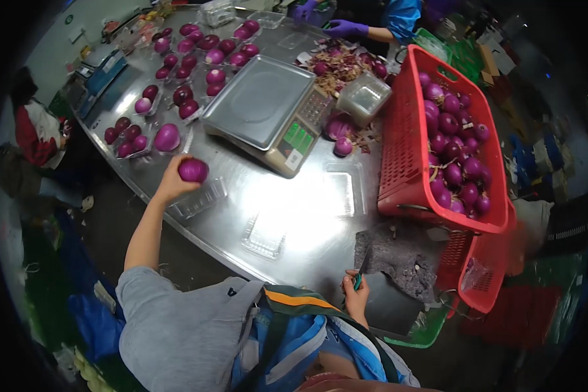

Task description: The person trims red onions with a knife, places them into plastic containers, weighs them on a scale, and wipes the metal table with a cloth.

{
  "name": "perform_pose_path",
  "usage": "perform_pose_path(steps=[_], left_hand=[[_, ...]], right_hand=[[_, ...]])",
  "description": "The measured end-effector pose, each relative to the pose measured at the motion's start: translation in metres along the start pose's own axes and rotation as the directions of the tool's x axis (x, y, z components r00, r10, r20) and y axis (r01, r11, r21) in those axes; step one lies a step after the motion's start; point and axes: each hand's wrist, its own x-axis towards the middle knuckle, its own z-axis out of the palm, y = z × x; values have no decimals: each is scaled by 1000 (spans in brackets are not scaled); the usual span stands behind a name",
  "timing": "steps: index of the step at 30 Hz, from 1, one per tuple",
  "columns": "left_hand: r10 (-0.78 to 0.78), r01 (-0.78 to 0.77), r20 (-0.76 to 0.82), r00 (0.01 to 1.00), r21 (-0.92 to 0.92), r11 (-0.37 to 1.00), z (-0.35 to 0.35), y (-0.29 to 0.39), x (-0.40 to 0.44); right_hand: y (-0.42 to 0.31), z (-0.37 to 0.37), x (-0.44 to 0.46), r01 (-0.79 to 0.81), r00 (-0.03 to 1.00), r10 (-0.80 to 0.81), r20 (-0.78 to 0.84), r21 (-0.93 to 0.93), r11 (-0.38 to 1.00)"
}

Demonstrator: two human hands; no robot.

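From my remote seat I see the left hand (174,179) curled around a purple onion (193,171), fingers spread as wide as its girth, the far ones hidden behind it. Just to the right of that hand and nearer the body, a clear plastic tray (206,198) lies on the metal table (232,225); I can't tell whether hand and tray touch. Just beyond the hand sits a larger onion (167,137), with a filled pack (132,141) to its left. Farther out and to the right stands the scale (258,98). My view has the right hand (355,299) near the body, closed around the teal handle of a knife (358,280), its blade pointing away. Just ahead and to the right of this hand is a rumpled grey cloth (398,258); beyond it, a red basket (390,166) holds many onions.
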Motion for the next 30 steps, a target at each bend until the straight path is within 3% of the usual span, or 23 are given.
perform_pose_path(steps=[2, 6, 7, 12, 14, 16, 18, 19, 20, 22, 24, 25, 27, 29, 30], left_hand=[[-29, 14, 149, 988, 103, 995, -14, -4, -27], [37, -158, 450, 892, 234, 959, -12, -10, -65], [-27, -127, 485, 874, 282, 951, -10, -4, -73], [19, -213, 431, 902, 407, 888, 5, 4, -84], [179, -303, 284, 942, 491, 817, 5, 7, -73], [247, -379, 304, 920, 531, 758, 5, -4, -64], [272, -421, 343, 899, 508, 751, 12, -33, -61], [174, -349, 376, 910, 469, 811, 7, -25, -55], [201, -369, 357, 912, 501, 783, 6, -46, -52], [-33, -364, 477, 878, 711, 601, -8, -11, -46], [-227, -314, 532, 816, 737, 599, -19, 22, -19], [-194, -324, 570, 798, 679, 659, -19, 40, 7], [258, -459, 419, 871, 502, 733, 6, 105, 37], [463, -584, 411, 786, 245, 774, 52, 235, 56], [556, -661, 394, 732, 214, 719, 80, 264, 71]], right_hand=[[-4, 9, 6, 26, 998, -25, 62, -12, 1000], [-18, 32, 7, 26, 987, -19, 161, -41, 999], [-17, 36, 6, 23, 986, -15, 169, -46, 999], [-9, 41, 3, 8, 965, 25, 262, -124, 992], [-10, 42, 3, 10, 967, 18, 254, -107, 994], [-6, 39, 1, 16, 982, -3, 186, -71, 997], [3, 34, 5, 75, 973, -35, 228, -169, 983], [-1, 32, 3, 115, 972, -71, 223, -188, 975], [-7, 32, 2, 154, 968, -105, 226, -210, 966], [-16, 24, -2, 123, 981, -87, 176, -206, 971], [-19, 16, -3, 51, 983, -19, 181, -174, 983], [-15, 11, -3, 43, 988, -19, 156, -152, 987], [-7, -4, -3, 43, 994, -28, 105, -145, 988], [-7, -18, -3, 52, 997, -45, 56, -130, 990], [-5, -26, -4, 61, 997, -55, 52, -124, 990]])
